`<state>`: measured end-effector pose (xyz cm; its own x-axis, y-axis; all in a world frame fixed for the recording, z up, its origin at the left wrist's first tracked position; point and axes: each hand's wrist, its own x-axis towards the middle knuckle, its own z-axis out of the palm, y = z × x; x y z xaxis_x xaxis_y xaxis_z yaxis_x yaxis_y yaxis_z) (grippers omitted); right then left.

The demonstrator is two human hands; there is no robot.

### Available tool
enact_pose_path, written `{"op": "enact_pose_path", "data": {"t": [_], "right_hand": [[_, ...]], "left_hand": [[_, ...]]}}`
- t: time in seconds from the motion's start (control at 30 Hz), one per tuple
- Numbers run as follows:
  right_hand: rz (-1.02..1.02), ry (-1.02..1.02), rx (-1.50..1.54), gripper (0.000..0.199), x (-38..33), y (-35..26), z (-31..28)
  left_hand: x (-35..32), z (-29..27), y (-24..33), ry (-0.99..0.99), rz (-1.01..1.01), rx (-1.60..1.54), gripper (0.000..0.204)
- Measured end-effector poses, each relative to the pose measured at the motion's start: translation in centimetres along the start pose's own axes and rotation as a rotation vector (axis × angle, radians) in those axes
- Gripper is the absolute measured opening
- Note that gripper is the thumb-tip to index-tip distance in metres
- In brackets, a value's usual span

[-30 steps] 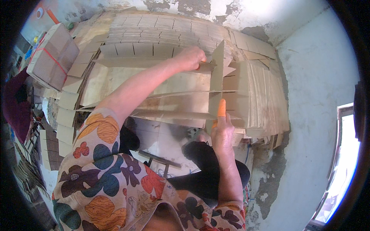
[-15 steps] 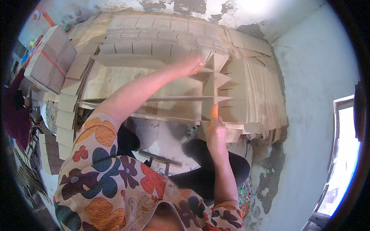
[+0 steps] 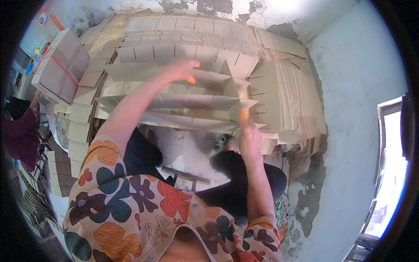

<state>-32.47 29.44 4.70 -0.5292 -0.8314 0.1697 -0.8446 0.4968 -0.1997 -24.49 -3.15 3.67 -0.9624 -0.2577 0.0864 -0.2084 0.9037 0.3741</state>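
Note:
Long slotted cardboard strips [image 3: 183,101] stand on edge in rows across the worktable, with a shorter cardboard cross strip [image 3: 231,87] set through their right ends. Above the far rows, my left hand [image 3: 180,70] has its thumb and a finger apart, both in orange finger covers, with nothing between them. At the near right end, my right hand [image 3: 250,136] closes on the cross strip, an orange-covered finger lying along its side. The thumb of that hand is mostly hidden.
Flat slotted cardboard is stacked at the back [image 3: 183,32] and right [image 3: 283,96]. More cardboard pieces [image 3: 80,113] line the left side beside a carton [image 3: 61,65] with a red strap. A wall [image 3: 349,87] rises at the right. Below the table is a dark bar [image 3: 185,174].
My left hand has moved left from the cross strip's far end and its fingers have spread. The long strips now stand more evenly in rows. My right hand stays at the near end.

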Motion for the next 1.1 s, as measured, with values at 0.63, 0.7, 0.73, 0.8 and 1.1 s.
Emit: {"op": "enact_pose_path", "data": {"t": [0.63, 0.7, 0.73, 0.8, 1.1], "right_hand": [[0.295, 0.331, -0.351, 0.052, 2.6, 11.5, -2.3], [0.345, 0.221, -0.362, 0.052, 3.4, 11.7, -1.4], [0.365, 0.164, -0.366, 0.053, 3.6, 11.7, -0.8], [0.318, 0.175, -0.39, 0.045, 3.8, 12.7, 1.0], [0.59, 0.164, -0.13, 0.035, 4.5, 15.4, 0.6]], "left_hand": [[-9.9, -4.2, 0.7, 0.526, -0.062, -0.09, 0.04], [-11.7, -4.5, 4.1, 0.593, -0.089, -0.133, 0.037], [-12.6, -4.3, 4.8, 0.583, -0.088, -0.127, 0.036], [-14.1, -4.1, 5.9, 0.567, -0.079, -0.113, 0.034], [-15.4, -2.1, 7.5, 0.597, -0.082, -0.166, 0.028]]}}
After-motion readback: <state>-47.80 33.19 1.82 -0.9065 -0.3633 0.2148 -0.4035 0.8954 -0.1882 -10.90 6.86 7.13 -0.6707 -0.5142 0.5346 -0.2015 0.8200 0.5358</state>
